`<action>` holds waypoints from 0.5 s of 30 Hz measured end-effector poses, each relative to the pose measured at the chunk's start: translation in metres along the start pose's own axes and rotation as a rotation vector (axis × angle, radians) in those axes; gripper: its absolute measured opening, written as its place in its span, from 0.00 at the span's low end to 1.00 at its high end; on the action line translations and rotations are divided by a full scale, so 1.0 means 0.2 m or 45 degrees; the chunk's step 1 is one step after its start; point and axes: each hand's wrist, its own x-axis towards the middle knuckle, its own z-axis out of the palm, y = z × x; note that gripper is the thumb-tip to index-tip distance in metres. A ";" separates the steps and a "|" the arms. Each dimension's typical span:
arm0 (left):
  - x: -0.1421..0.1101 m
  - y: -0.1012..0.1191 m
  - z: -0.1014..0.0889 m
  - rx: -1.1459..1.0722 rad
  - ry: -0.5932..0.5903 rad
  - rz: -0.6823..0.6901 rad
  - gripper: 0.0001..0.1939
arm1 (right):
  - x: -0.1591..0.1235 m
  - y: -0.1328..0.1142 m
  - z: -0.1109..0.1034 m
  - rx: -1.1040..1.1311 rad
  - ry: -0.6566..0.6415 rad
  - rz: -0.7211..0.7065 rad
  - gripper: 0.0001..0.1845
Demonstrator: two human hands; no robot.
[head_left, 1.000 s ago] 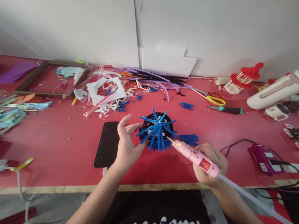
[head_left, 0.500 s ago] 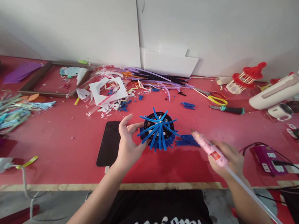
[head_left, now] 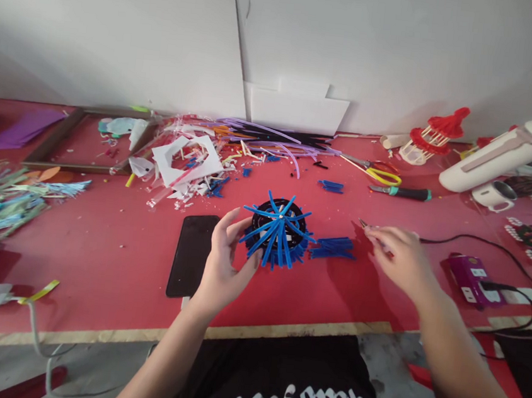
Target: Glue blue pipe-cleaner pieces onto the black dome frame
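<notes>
Red table; far-left frame encloses scraps.
Left hand holds blue craft; right hand, farther right than before, pinches a mostly hidden pointed tool.

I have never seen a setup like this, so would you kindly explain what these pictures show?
There is no machine here: a person works with two bare hands. Every picture comes from one camera worn on the head, looking forward and down. The left hand holds a round blue-and-black craft piece. The right hand grips a metal-tipped tool, mostly hidden by that hand. On the red table, a bundle of blue strips lies between the craft piece and the right hand, and a dark phone lies beside the left hand. Farther back are scissors and a white bottle.
</notes>
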 end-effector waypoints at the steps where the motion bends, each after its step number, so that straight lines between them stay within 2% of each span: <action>1: -0.01 0.00 0.00 -0.007 0.019 0.002 0.37 | 0.01 -0.06 0.03 0.054 -0.023 -0.040 0.13; 3: -0.02 0.00 -0.01 -0.011 0.120 0.006 0.29 | 0.03 -0.17 0.08 0.139 -0.064 -0.098 0.12; 5: -0.03 -0.01 -0.03 0.005 0.319 0.013 0.19 | 0.05 -0.23 0.13 0.186 -0.084 -0.118 0.11; 7: -0.03 -0.02 -0.06 0.035 0.542 0.028 0.10 | 0.06 -0.26 0.17 0.207 -0.083 -0.110 0.10; 9: -0.02 -0.02 -0.09 0.067 0.687 0.058 0.07 | 0.07 -0.27 0.19 0.222 -0.074 -0.095 0.09; 11: -0.01 -0.01 -0.12 0.095 0.726 0.115 0.05 | 0.07 -0.26 0.19 0.240 -0.063 -0.085 0.07; 15: 0.00 0.06 -0.14 0.143 0.655 0.275 0.01 | 0.07 -0.27 0.17 0.283 -0.028 -0.067 0.05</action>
